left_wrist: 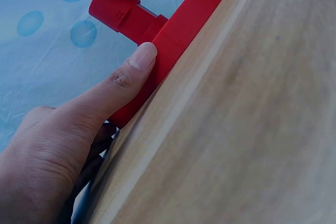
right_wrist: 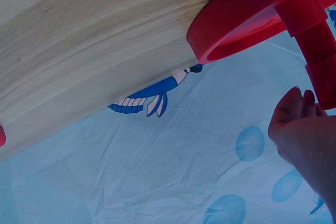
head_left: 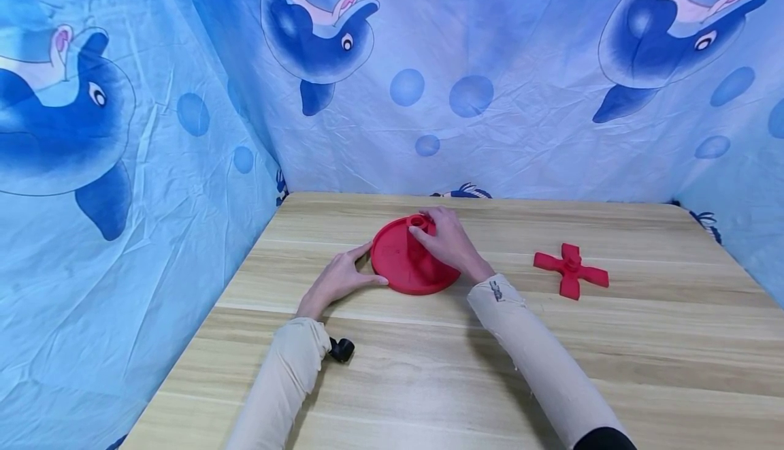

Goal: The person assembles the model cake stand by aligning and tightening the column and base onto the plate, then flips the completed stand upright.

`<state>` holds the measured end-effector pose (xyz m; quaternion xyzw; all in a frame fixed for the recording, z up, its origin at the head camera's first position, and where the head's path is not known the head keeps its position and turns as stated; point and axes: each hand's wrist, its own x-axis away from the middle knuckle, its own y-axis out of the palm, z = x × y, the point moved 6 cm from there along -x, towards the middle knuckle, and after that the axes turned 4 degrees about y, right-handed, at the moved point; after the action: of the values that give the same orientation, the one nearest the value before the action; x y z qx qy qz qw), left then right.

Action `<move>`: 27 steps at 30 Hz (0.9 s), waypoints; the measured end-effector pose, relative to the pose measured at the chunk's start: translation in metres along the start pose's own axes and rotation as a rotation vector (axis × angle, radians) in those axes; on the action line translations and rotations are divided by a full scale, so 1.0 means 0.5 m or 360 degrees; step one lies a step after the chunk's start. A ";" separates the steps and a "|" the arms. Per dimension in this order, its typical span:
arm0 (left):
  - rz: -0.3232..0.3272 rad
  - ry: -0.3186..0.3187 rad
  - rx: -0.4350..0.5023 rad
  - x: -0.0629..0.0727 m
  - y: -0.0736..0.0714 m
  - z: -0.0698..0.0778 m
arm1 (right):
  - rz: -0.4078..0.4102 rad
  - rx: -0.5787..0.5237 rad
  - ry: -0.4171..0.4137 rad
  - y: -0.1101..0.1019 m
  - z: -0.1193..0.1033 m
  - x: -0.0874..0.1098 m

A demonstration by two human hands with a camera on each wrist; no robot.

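Observation:
A red round base with a raised rim [head_left: 392, 269] lies flat on the table. From it rises a red stepped post [left_wrist: 116, 11], its upper part wider than its middle and its top end hollow in the head view. My left hand [head_left: 339, 280] grips the base's left side, the thumb pressed to the near rim and the fingers spread round the far side. At the post's top is my right hand [head_left: 450, 240], thumb on the near side and fingers behind, holding it. The right wrist view shows its curled fingers beside the post [right_wrist: 320, 72].
A red four-armed cross piece [head_left: 570, 271] lies on the wooden table [head_left: 404, 382], to the right of the base. Blue dolphin-print cloth [head_left: 520, 143] hangs behind the table and along its sides. A small black device [head_left: 341, 350] sits at my left wrist.

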<state>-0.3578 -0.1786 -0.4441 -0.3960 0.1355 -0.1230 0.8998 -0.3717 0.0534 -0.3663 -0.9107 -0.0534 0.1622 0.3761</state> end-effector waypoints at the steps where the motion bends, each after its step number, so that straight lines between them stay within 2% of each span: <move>1: 0.0001 -0.0002 -0.0001 0.000 0.000 -0.001 | -0.0007 0.0006 -0.0013 0.000 -0.001 0.000; 7: -0.0001 0.0000 -0.0005 -0.001 0.002 0.001 | -0.0035 -0.0019 -0.0074 0.000 -0.003 0.000; 13: 0.0006 -0.0018 -0.0018 0.000 -0.001 0.004 | -0.0037 -0.0111 -0.0022 0.003 0.000 -0.002; 27: 0.0002 0.0000 -0.0032 0.001 -0.002 0.002 | -0.0007 -0.0202 0.0013 0.009 0.013 -0.005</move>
<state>-0.3570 -0.1789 -0.4430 -0.4050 0.1370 -0.1211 0.8958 -0.3761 0.0538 -0.3730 -0.9332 -0.0641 0.1538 0.3183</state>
